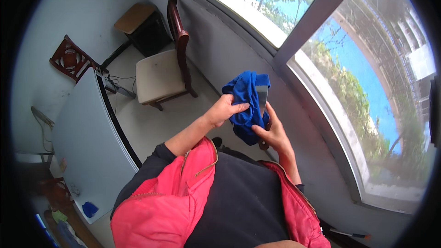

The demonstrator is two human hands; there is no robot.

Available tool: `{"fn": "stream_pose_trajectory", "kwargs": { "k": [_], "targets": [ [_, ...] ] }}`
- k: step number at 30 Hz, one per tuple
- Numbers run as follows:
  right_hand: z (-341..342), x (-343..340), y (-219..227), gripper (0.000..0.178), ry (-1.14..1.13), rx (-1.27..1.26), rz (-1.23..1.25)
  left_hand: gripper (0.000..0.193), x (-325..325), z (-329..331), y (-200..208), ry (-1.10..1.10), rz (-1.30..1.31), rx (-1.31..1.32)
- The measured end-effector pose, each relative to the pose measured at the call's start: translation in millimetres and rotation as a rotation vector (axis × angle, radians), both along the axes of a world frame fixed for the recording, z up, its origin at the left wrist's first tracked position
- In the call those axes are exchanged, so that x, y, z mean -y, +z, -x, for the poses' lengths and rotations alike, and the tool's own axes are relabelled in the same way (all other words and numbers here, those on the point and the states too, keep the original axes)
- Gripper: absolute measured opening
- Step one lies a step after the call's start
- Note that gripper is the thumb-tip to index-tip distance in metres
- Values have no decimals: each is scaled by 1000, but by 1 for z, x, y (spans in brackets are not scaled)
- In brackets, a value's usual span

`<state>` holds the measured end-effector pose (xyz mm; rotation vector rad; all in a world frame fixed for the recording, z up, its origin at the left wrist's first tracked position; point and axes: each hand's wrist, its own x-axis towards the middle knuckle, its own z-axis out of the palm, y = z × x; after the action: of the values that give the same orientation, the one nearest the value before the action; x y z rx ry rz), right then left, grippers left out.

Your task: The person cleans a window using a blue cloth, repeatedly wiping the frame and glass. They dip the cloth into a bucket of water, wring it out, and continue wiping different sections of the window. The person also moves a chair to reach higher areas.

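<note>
Crumpled blue cloth (245, 89): between left hand (225, 111) and right hand (275, 133), flat grey metal blade (262, 95) along its right side.
Cream-seated brown wooden chair (161, 77): beyond the hands, left of the grey-framed glass window (319, 14).
Long white table (87, 142): left of that chair, small blue bundle (89, 209) on its near end.

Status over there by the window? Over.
Left fingers gripping blue cloth. Right fingers holding flat-bladed tool. Cloth hides part of tool.

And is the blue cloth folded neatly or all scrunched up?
Scrunched up: the cloth bulges and hangs in loose, uneven creases where the left fingers grip it.
</note>
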<state>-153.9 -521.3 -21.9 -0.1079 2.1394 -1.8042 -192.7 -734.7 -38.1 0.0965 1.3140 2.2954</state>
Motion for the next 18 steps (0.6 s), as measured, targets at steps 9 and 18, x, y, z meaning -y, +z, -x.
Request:
{"fn": "stream_pose_trajectory", "kwargs": {
  "k": [9,18],
  "targets": [
    [2,-17,11,53,-139,181,-159,28,17,18,20,-188,376,-221],
    [-17,-59,-9,52,-128,-45,-353,23,97,52,73,486,332,-69]
  ]
}}
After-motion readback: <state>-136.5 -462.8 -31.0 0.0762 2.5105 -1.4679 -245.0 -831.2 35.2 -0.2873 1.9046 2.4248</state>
